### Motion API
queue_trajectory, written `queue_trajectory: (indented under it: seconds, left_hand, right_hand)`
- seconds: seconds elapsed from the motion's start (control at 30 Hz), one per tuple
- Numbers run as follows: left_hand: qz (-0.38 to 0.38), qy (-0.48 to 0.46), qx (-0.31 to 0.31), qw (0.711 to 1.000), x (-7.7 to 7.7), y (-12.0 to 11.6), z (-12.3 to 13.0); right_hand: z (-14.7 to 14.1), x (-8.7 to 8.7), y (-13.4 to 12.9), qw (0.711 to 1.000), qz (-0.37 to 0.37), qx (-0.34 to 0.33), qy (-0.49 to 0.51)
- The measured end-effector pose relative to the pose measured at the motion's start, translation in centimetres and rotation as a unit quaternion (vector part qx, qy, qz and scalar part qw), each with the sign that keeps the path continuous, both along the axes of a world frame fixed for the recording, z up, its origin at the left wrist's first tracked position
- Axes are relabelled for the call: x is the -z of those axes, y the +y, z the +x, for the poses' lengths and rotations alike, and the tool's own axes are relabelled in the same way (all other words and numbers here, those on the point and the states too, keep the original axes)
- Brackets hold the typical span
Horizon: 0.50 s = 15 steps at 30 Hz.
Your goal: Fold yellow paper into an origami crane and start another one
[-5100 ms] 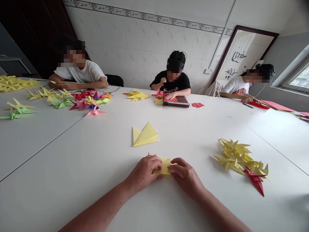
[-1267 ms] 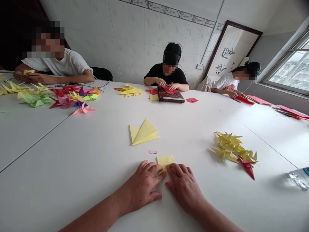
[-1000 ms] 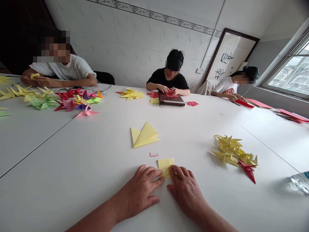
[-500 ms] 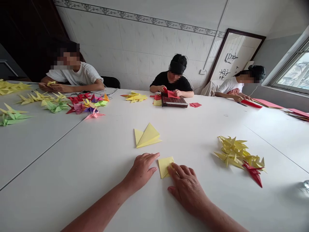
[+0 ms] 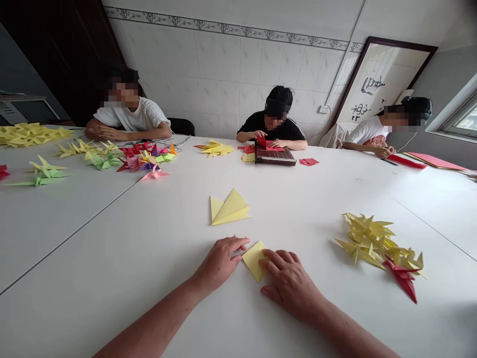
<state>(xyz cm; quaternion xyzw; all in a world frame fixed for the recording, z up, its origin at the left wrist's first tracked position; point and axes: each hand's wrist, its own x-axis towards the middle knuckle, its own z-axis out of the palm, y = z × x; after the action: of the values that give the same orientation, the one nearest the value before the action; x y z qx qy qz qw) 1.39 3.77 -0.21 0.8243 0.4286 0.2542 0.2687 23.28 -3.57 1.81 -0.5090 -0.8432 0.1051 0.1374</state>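
1. The right fingers [image 5: 276,258] lie spread and nearly flat, their tips on the right part of a yellow paper square [image 5: 253,259]. They seem to be pinning it, since nothing grips it from the other side.
2. The left fingers [image 5: 236,243] stand open and slightly curled, just beside the paper's left corner. They don't appear to touch it, and they hold nothing.
3. The paper lies turned on one corner between the left hand [image 5: 219,263] and the right hand [image 5: 288,284], flat on a white table [image 5: 112,258], within easy reach of both.
4. Farther out, straight ahead, lies a larger folded yellow paper triangle [image 5: 229,209], apart from the hands.
5. To the right sits a heap of yellow origami cranes [image 5: 367,233] with a red origami crane [image 5: 402,277] at its edge, probably gathered there to stay out of the way of the hands.
6. Across the table, a co-worker in a black shirt [image 5: 274,122] has both hands on red paper [image 5: 270,147] over a slatted wooden board [image 5: 275,156]. That board seems to serve as a firm surface.
7. To the left, more cranes in mixed colours [image 5: 147,159] lie in a loose cluster — sorted roughly by colour, perhaps.
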Motion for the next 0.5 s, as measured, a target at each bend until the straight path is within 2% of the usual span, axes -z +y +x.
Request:
queue_trajectory:
  seconds: [0.23, 0.5]
  left_hand:
    - [-0.075, -0.022, -0.003, 0.997, -0.5, 0.5, 0.0]
    - [-0.017, -0.008, 0.072, 0.997, -1.4, 0.8, 0.1]
  right_hand:
    - [1.3, 0.0, 0.9, 0.999, -0.02, -0.042, -0.007]
    - [1.2, -0.2, 0.8, 0.999, -0.02, -0.039, 0.003]
